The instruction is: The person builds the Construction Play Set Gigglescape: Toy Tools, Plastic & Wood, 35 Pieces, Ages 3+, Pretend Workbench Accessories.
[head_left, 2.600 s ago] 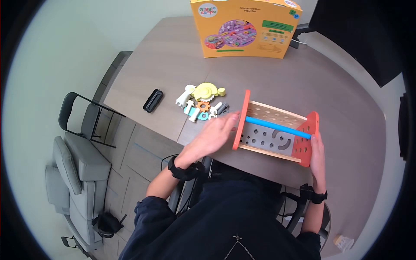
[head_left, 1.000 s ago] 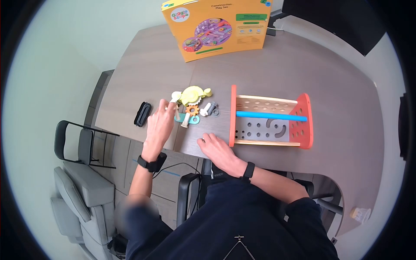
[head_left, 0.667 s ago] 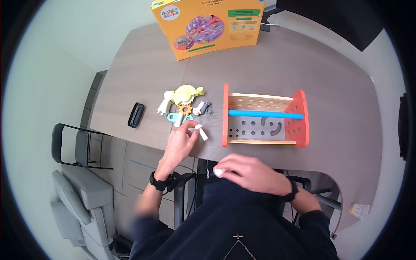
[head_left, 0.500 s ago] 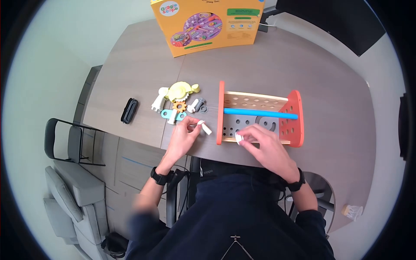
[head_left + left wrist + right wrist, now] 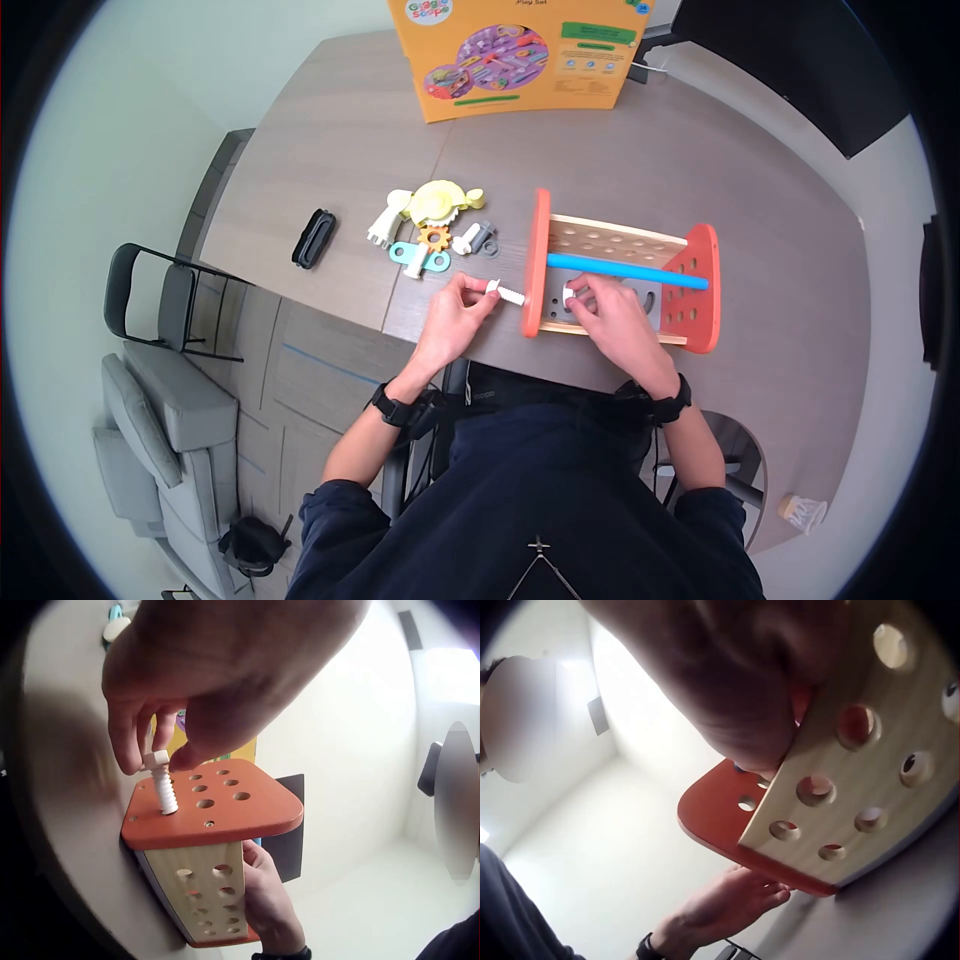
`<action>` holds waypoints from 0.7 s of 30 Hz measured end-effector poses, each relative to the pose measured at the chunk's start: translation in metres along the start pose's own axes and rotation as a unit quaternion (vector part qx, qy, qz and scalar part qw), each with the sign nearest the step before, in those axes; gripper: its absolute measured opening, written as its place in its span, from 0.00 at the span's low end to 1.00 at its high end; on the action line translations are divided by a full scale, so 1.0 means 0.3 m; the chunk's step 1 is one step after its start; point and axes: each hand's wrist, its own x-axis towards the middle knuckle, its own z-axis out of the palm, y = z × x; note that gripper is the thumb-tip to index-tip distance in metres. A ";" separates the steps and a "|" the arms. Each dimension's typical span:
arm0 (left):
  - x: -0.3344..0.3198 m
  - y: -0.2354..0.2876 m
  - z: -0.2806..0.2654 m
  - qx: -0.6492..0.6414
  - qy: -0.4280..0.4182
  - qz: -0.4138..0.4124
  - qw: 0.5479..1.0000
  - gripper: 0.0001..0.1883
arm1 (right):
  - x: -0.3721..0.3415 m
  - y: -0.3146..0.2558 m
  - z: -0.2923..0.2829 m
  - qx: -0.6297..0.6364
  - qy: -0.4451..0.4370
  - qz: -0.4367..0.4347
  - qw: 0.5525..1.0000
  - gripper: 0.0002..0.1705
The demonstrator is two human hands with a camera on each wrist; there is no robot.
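My left hand [image 5: 452, 322] pinches a white toy bolt [image 5: 510, 295] by its head, level with the toolbox's near-left side. In the left wrist view the ridged shank [image 5: 166, 793] points into a hole of the orange-red end panel [image 5: 247, 806]. Inside the wooden toolbox [image 5: 537, 250], which has a blue bar handle [image 5: 625, 271], my right hand [image 5: 622, 328] pinches a small white nut [image 5: 569, 295] on the other side of that panel. The right wrist view shows this hand reaching in over the holed wooden side [image 5: 832, 761]; its fingertips are hidden there.
Left of the toolbox lie a yellow toy saw [image 5: 437, 203], an orange gear [image 5: 434, 238], a teal strip [image 5: 432, 261] and grey and white bolts [image 5: 475, 238]. A black case [image 5: 314, 238] lies farther left. A yellow box [image 5: 520, 60] stands at the back.
The left hand left the toolbox's end, picked up the white bolt from the pile and carried it right to the end panel. The right hand brought the white nut up into the toolbox.
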 end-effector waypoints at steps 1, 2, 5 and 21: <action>-0.005 0.009 0.004 0.001 -0.007 -0.010 1.000 0.13 | 0.004 0.011 -0.007 -0.002 -0.010 0.004 1.000 0.13; -0.009 0.012 0.011 0.002 -0.016 -0.019 1.000 0.11 | 0.006 0.019 -0.014 -0.006 -0.019 0.009 1.000 0.13; -0.009 -0.010 0.030 0.010 -0.012 -0.011 1.000 0.11 | 0.017 -0.003 -0.050 0.011 -0.086 0.035 0.996 0.12; -0.029 -0.040 0.034 -0.007 -0.034 0.008 0.999 0.15 | 0.142 0.029 0.042 0.034 -0.142 -0.020 0.989 0.17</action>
